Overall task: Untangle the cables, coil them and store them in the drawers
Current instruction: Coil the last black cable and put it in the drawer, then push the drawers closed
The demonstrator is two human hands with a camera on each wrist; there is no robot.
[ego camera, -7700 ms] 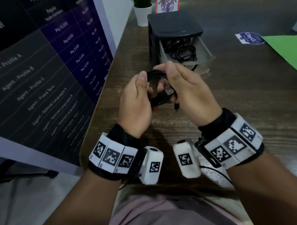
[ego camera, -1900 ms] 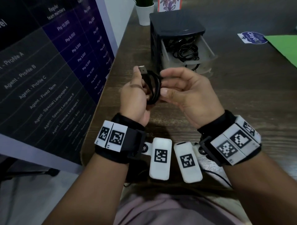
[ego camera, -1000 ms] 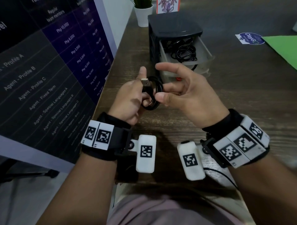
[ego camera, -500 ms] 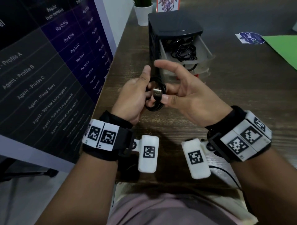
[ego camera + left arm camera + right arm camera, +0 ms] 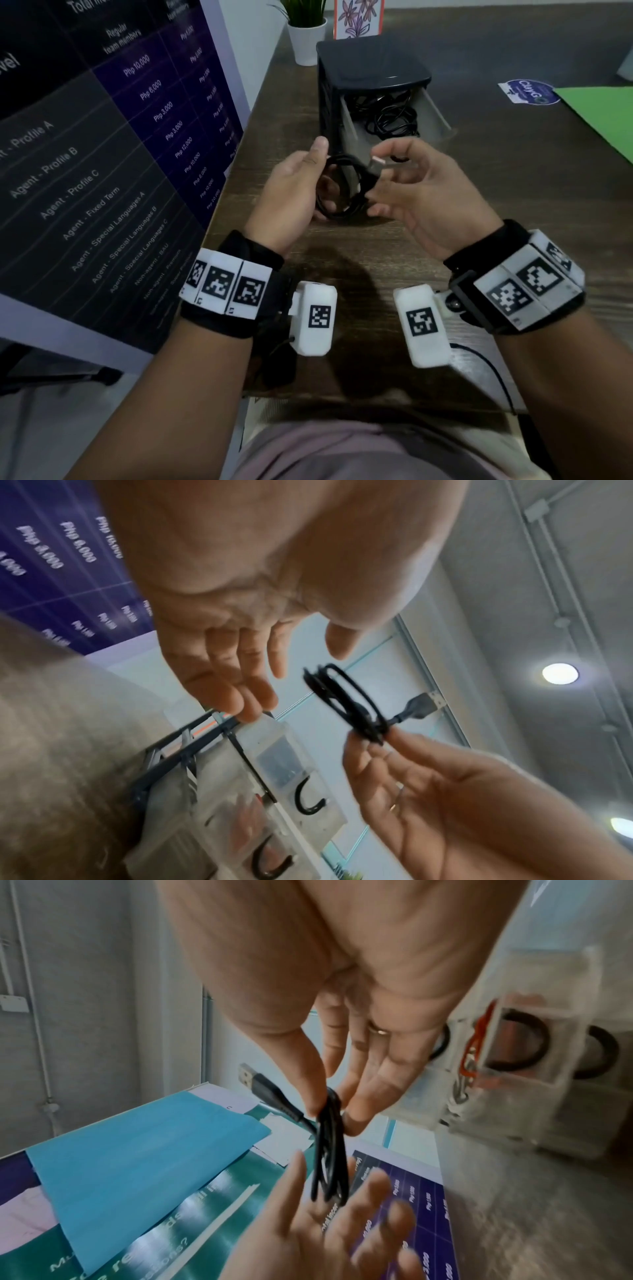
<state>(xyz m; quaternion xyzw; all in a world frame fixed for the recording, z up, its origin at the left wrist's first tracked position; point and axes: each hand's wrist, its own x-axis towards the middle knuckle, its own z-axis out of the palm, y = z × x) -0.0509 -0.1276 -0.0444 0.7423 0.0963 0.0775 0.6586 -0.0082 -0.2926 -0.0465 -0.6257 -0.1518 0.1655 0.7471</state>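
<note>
A small black cable coil [image 5: 339, 192] with a USB plug [image 5: 376, 162] sticking up hangs above the wooden table. My right hand [image 5: 378, 193] pinches the coil's right side between thumb and fingers, which the right wrist view shows plainly: coil [image 5: 330, 1150], plug [image 5: 250, 1077]. My left hand [image 5: 322, 178] is beside the coil with its fingers [image 5: 240, 691] straight and holds nothing; the coil [image 5: 342, 696] hangs just off them. Behind the hands stands the black drawer unit [image 5: 370, 78], its top drawer [image 5: 435, 116] pulled out with black cables [image 5: 390, 116] inside.
A large dark poster board [image 5: 102, 137] runs along the table's left edge. At the back stand a white plant pot [image 5: 308, 37] and a flower card [image 5: 358, 17]. A blue sticker [image 5: 527, 92] and a green sheet [image 5: 599, 116] lie far right. Lower clear drawers [image 5: 514, 1047] hold black and orange cables.
The left hand, which held the coil a second ago, has let go and straightened its fingers. The right hand now pinches the coil, and the plug has swung up towards the right.
</note>
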